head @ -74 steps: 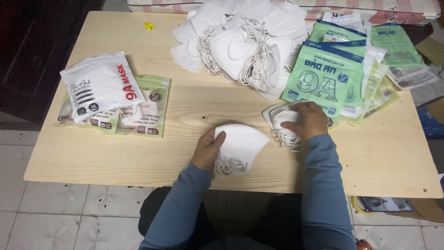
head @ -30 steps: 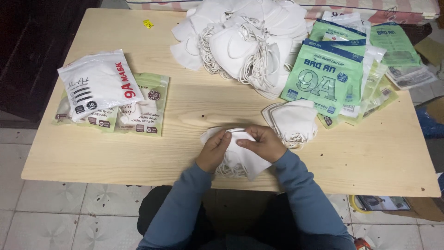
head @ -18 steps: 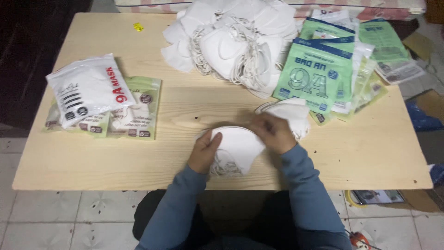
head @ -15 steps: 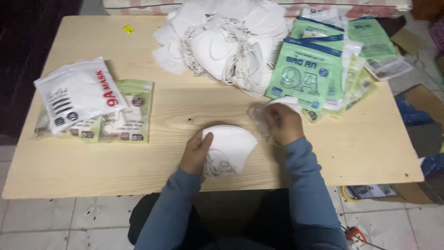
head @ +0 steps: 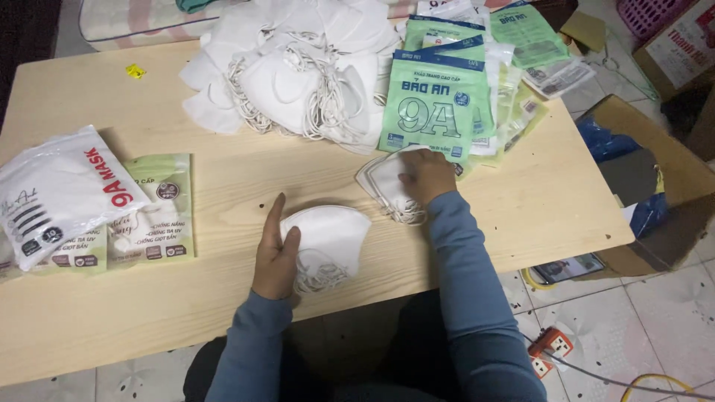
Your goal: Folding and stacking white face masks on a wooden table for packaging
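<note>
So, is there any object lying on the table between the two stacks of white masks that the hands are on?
Nothing visible. The left hand rests on the near mask stack, the right hand on the small mask stack; only bare table separates the stacks.

On the wooden surface (head: pixel 223 186), the left hand (head: pixel 275 257) steadies a folded white mask stack (head: pixel 331 238); the right hand (head: pixel 426 175) presses a second small stack (head: pixel 383 182).
</note>
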